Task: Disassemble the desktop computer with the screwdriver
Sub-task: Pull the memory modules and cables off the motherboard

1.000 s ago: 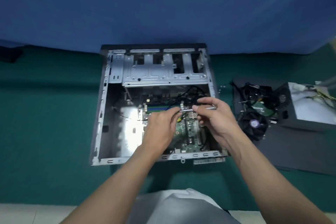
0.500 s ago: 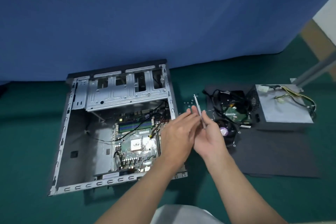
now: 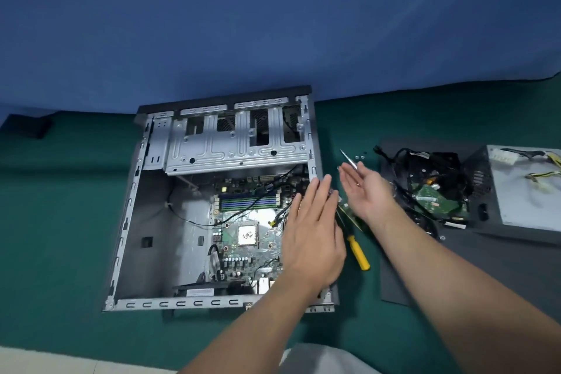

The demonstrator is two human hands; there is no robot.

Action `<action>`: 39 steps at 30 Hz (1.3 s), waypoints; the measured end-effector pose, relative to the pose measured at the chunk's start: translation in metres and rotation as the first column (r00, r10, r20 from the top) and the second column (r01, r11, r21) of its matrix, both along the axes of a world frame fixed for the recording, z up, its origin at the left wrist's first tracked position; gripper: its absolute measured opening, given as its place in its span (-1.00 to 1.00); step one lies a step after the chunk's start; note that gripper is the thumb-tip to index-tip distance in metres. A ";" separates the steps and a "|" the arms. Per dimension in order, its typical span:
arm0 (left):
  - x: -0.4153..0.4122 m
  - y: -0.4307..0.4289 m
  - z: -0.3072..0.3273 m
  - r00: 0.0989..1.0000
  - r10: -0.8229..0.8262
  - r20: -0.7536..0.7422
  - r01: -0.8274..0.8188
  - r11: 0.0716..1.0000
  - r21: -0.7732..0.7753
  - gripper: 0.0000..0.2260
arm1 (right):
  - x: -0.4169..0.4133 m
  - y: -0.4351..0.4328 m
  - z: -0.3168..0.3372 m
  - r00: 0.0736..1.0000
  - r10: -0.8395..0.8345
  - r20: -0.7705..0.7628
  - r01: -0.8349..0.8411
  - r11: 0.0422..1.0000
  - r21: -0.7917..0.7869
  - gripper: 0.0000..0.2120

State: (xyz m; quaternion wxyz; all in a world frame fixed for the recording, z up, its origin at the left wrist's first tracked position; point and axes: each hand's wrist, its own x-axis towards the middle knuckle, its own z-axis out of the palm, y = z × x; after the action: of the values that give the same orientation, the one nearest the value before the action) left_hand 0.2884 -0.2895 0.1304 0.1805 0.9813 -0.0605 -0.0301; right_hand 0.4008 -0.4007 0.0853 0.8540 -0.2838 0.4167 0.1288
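Computer case (image 3: 182, 303) is lying open on the green surface, its cover off and its drive cage still fixed at the far end. Motherboard (image 3: 243, 240) is sitting flat on the case floor, with cables still crossing it. Judged stiff but fragile: it should be lifted by its bare edges, not by chips or sockets, and only once the cables and screws are out. The case is sheet steel, probably heavy and sharp along the rims.

Left hand (image 3: 312, 237) is hovering palm down over the right side of the case, fingers straight and together, holding nothing.

Screwdriver (image 3: 358, 252) is lying unheld just right of the case, yellow handle toward the person. It looks light and rigid, and the handle is the place to take it.

Right hand (image 3: 367, 191) is turning palm up beyond the case wall, fingers extended. A thin metal strip (image 3: 346, 156) is projecting past its fingertips; whether the thumb is pinching it cannot be told.

Hard drive (image 3: 434, 200) and tangled cables are resting on the black mat (image 3: 485, 258), with the power supply (image 3: 528, 200) at the far right.
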 end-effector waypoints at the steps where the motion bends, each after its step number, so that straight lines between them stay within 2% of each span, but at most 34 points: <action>1: 0.001 0.000 0.001 1.000 -0.005 -0.001 0.005 1.000 0.021 -0.49 | 0.004 0.001 -0.007 0.999 0.040 -0.005 -0.040 0.998 -0.054 -0.89; 7: 0.003 0.000 0.005 0.999 -0.003 -0.033 0.005 0.998 0.070 -0.45 | 0.011 0.000 -0.029 0.977 0.204 -0.058 -0.212 0.938 -0.273 -0.89; 12: 0.003 0.000 0.006 0.999 -0.016 -0.037 0.019 0.997 0.069 -0.46 | 0.011 -0.007 -0.019 0.966 0.250 -0.069 -0.258 0.907 -0.332 -0.87; 15: 0.004 0.003 0.006 0.999 -0.016 0.039 0.018 0.998 -0.064 -0.56 | 0.010 -0.014 -0.009 0.990 0.139 0.021 -0.129 0.956 -0.263 -0.89; 18: 0.012 0.025 0.000 0.988 0.113 0.107 -0.089 0.973 -0.213 -0.63 | 0.004 -0.021 0.006 0.994 0.094 0.049 -0.076 0.952 -0.295 -0.91; 20: 0.025 0.051 -0.009 0.968 0.247 0.043 -0.233 0.950 -0.209 -0.65 | -0.001 -0.024 0.015 0.991 0.107 0.080 -0.074 0.939 -0.337 -0.91; 22: 0.041 0.079 -0.021 0.948 0.293 -0.123 -0.306 0.946 -0.108 -0.60 | -0.006 -0.023 0.025 0.986 0.114 0.123 -0.063 0.931 -0.360 -0.92; 24: 0.054 0.099 -0.030 0.932 0.228 -0.282 -0.241 0.970 -0.013 -0.55 | -0.012 -0.018 0.038 0.977 0.136 0.164 -0.062 0.917 -0.393 -0.95; 26: 0.064 0.107 -0.035 0.907 0.148 -0.394 -0.155 0.988 0.014 -0.55 | -0.020 -0.011 0.053 0.960 0.194 0.204 -0.083 0.887 -0.454 -0.96; 30: 0.073 0.107 -0.042 0.834 0.088 -0.545 -0.154 0.985 -0.077 -0.53 | -0.034 0.010 0.083 0.910 0.322 0.260 -0.114 0.799 -0.591 -0.95; 33: 0.067 0.105 -0.050 0.848 0.076 -0.524 -0.150 0.984 -0.099 -0.56 | -0.047 0.032 0.100 0.857 0.462 0.229 -0.184 0.689 -0.701 -0.90; 36: 0.065 0.109 -0.058 0.875 0.073 -0.478 -0.096 0.995 -0.023 -0.52 | -0.063 0.060 0.106 0.757 0.645 0.104 -0.287 0.472 -0.834 -0.91; 39: 0.068 0.116 -0.060 0.867 0.086 -0.492 -0.095 0.995 0.007 -0.55 | -0.073 0.090 0.096 0.702 0.711 -0.026 -0.285 0.248 -0.926 -0.96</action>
State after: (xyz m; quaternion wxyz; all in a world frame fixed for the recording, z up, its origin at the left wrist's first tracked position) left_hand 0.3564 -0.1732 0.0701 0.1996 0.9416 0.0331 -0.2693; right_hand 0.3281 -0.3102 0.1810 0.5477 -0.8221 0.1167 0.1026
